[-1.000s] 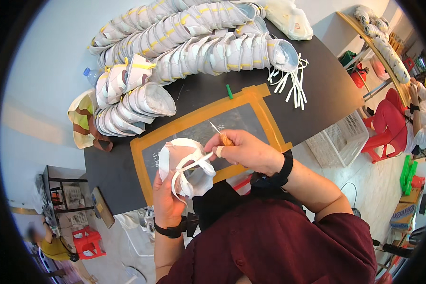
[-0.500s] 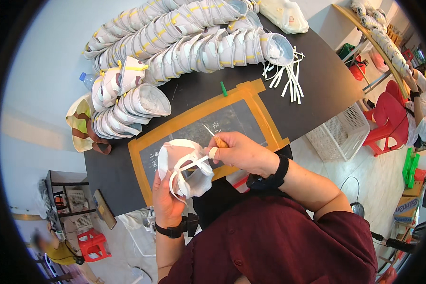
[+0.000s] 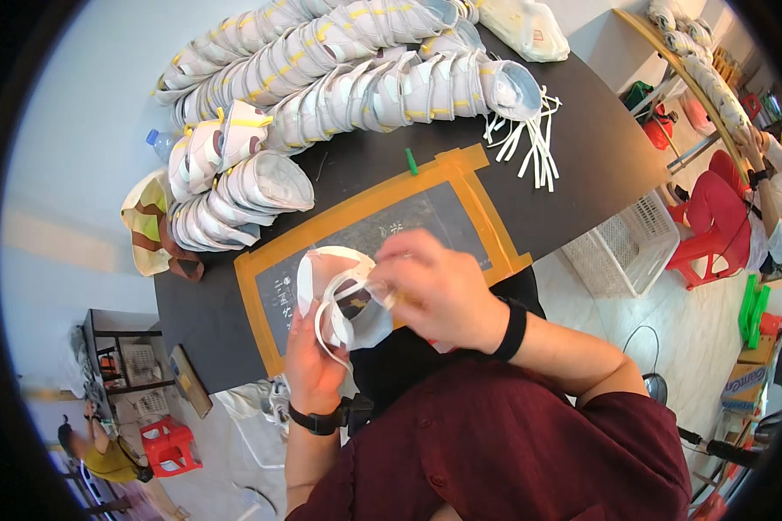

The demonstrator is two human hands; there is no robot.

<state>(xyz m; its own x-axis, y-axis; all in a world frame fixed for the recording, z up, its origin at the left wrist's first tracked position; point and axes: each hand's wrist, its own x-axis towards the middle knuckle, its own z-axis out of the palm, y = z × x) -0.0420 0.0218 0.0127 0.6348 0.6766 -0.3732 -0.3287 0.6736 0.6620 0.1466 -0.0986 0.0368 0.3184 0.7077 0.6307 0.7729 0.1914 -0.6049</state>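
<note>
My left hand [image 3: 313, 365] holds a white-and-grey shoe upper [image 3: 332, 263] by its near left side, the opening turned up. A thin white lace [image 3: 320, 328] loops across the opening and hangs over the left fingers. My right hand [image 3: 434, 291], partly smeared by motion, is closed at the upper's right edge. The wooden-handled awl seen in it a moment ago is hidden by the fingers now. A light band of tape wraps the thumb. Below both hands lies a dark panel [image 3: 291, 300] framed with orange tape [image 3: 321, 231] on the black table [image 3: 582, 148].
Long rows of nested shoe uppers [image 3: 391, 95] fill the far side, with white laces [image 3: 534, 143] beside them. A green marker-like piece [image 3: 411, 161] lies above the tape. A white crate [image 3: 621, 243] stands at right. Other people sit or stand at both sides.
My right hand has turned and come over the upper's right edge; the awl's tip no longer shows. The lace, stretched to the right hand before, now curls loosely. The upper shifted slightly right.
</note>
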